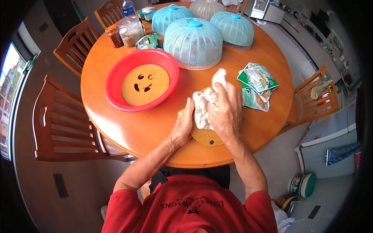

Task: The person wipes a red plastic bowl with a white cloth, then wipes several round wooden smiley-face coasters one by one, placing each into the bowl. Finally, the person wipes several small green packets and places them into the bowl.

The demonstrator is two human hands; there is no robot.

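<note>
At the near side of the table, a round wooden board (pixel 205 139) with a small dark hole near its lower edge lies partly hidden under a crumpled white cloth (pixel 202 110). My left hand (pixel 183 123) grips the board's left edge, its thumb pointing up along the side. My right hand (pixel 227 112) is closed around the cloth and presses it against the board; a bunched end of cloth pokes up past the fingers. To the left, a red basin (pixel 169 91) holds another round wooden piece (pixel 155 79) with a winking-face cutout.
Blue mesh food covers (pixel 193 42) and a beige one (pixel 206 8) stand at the back. Jars (pixel 131 33), a bottle (pixel 128 8) and a green packet (pixel 148 42) sit at the back left. Green printed packets (pixel 257 83) lie on the right. Wooden chairs (pixel 64 120) surround the round table (pixel 171 149).
</note>
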